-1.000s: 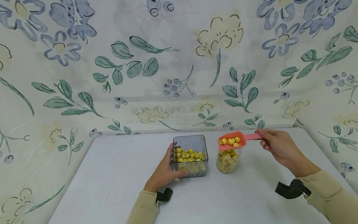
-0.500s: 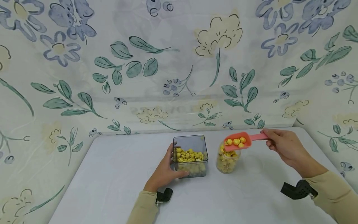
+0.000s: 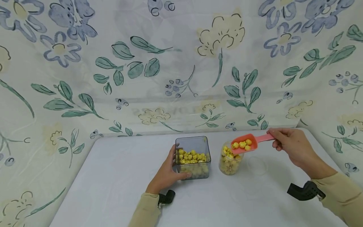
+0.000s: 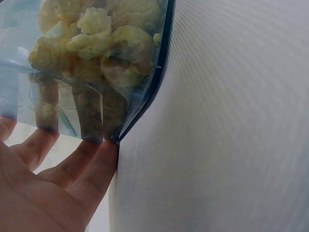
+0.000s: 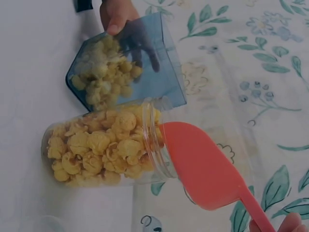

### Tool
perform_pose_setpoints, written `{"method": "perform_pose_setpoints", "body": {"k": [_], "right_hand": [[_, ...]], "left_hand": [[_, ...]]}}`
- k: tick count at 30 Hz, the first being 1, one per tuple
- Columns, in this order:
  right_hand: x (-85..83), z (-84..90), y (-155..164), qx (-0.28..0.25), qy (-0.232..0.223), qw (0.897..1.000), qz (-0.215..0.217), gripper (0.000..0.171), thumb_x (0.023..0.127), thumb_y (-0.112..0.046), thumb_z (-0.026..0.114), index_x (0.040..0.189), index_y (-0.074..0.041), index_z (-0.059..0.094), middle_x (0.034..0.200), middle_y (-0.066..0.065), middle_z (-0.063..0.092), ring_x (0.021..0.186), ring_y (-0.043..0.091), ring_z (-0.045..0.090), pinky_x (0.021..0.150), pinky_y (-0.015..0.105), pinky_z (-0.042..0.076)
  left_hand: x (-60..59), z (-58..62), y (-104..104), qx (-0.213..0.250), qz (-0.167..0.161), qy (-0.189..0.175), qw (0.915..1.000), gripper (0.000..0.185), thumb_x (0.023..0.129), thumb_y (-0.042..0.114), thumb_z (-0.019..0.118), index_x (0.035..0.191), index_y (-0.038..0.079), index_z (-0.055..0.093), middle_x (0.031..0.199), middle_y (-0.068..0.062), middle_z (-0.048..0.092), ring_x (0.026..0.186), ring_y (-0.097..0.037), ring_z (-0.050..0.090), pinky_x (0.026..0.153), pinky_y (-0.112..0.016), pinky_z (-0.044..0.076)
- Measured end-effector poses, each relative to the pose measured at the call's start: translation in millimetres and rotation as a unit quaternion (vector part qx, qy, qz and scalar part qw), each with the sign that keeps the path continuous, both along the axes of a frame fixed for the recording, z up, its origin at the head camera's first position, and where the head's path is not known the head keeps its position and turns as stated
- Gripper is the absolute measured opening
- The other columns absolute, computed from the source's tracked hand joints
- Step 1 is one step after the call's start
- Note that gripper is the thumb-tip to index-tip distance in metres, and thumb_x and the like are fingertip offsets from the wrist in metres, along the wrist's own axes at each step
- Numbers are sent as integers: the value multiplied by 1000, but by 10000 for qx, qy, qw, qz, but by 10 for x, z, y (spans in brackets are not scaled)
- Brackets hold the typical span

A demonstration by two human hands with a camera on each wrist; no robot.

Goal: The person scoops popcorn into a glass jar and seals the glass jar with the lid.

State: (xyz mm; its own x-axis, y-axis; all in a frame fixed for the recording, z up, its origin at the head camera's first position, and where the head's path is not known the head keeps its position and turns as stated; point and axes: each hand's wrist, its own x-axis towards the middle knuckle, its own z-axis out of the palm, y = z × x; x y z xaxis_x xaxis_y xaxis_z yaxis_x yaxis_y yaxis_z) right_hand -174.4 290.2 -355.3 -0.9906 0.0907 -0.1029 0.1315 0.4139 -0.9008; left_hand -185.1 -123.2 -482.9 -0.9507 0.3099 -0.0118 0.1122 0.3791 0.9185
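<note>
A clear square tub [image 3: 193, 157] half full of yellow popcorn stands on the white table [image 3: 113, 176]. My left hand [image 3: 167, 171] grips its left side, and its fingers [image 4: 91, 174] lie against the tub wall [image 4: 87, 87]. Right of it stands a round clear jar [image 3: 229, 161] nearly full of popcorn [image 5: 101, 150]. My right hand [image 3: 292, 148] pinches the handle of a pink scoop [image 3: 246, 142] holding a few popcorn pieces. The scoop bowl [image 5: 203, 164] hangs tilted at the jar's mouth [image 5: 154, 140], on its right.
A floral cloth [image 3: 181, 63] hangs as a backdrop behind and beside the table. A faint round ring mark [image 3: 256, 164] shows on the table right of the jar. Black wrist-camera mounts [image 3: 303, 190] sit at both sleeves.
The scoop has drifted right, from over the jar's mouth to its right rim, and tilted toward the jar. The left hand and tub have not moved.
</note>
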Motion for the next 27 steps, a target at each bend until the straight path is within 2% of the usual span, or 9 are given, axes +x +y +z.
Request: {"method": "perform_pose_setpoints", "body": {"k": [4,12,20,27], "right_hand": [[3,25,-18,299,212,9993,2,54,107,-34,50,131,14,56,77,-2,61,68,12,57,62,16,54],[11,48,-20,234,305,9993,-7,53,107,-32,51,131,15,55,75,-3,62,65,10,57,61,17,54],[7,92,26,437,520,9977,6,53,107,-32,50,130,15,56,75,-2,63,65,10,57,60,17,54],[11,151,66,271,569,9979,-139,53,107,-30,51,132,16,54,75,-6,63,63,10,58,58,17,53]], "left_hand": [[0,-4,-1,-13,-4,8,10000,123,77,31,89,163,16,3,163,-14,25,147,-34,30,118,-52,32],[0,-5,-7,29,-64,44,10000,122,78,30,89,163,19,2,165,-11,21,149,-33,25,119,-50,30],[-9,-8,-8,17,-90,111,9999,122,78,30,89,163,19,2,166,-9,20,150,-33,23,119,-51,29],[3,1,0,-21,-52,61,10000,124,77,31,89,163,17,2,165,-11,21,149,-34,25,119,-50,29]]}}
